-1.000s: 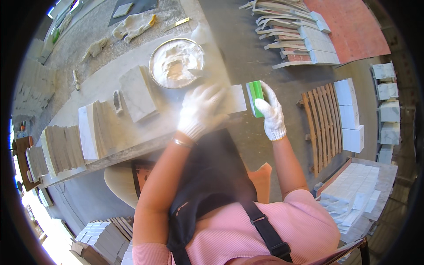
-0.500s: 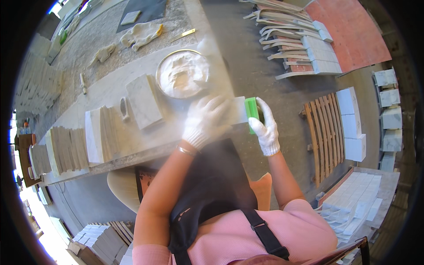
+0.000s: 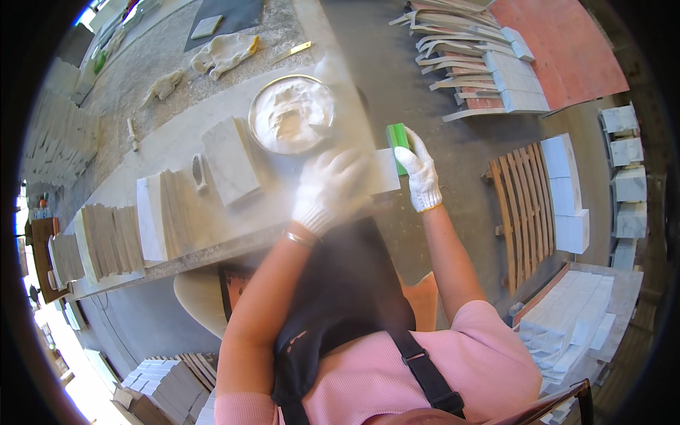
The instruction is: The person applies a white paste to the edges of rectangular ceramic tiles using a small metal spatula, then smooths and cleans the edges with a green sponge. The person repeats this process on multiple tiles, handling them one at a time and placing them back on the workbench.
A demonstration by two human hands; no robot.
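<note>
A white rectangular tile (image 3: 386,172) juts out past the right edge of the worktable. My left hand (image 3: 329,185), in a white knit glove, holds it down from above; white haze blurs its fingers and hides much of the tile. In my gloved right hand (image 3: 421,173) is a green sanding block (image 3: 397,147), gripped with thumb and fingers, upright along the tile's outer edge. Just beyond my left hand sits a round metal bowl (image 3: 261,137) of white powder, with a dark blade-like piece in it. A thick pale marble slab (image 3: 230,161) lies left of the bowl.
Rows of upright tiles (image 3: 161,212) line the near edge of the worktable (image 3: 283,212). Gloves (image 3: 225,55), a yellow ruler-like strip (image 3: 292,52) and a small handled tool (image 3: 199,173) lie on it. A wooden pallet (image 3: 522,212) and stacked white tiles (image 3: 515,81) stand to the right.
My right hand has moved the sanding block away from me, toward the far end of the tile's edge. My left hand stays in place on the tile.
</note>
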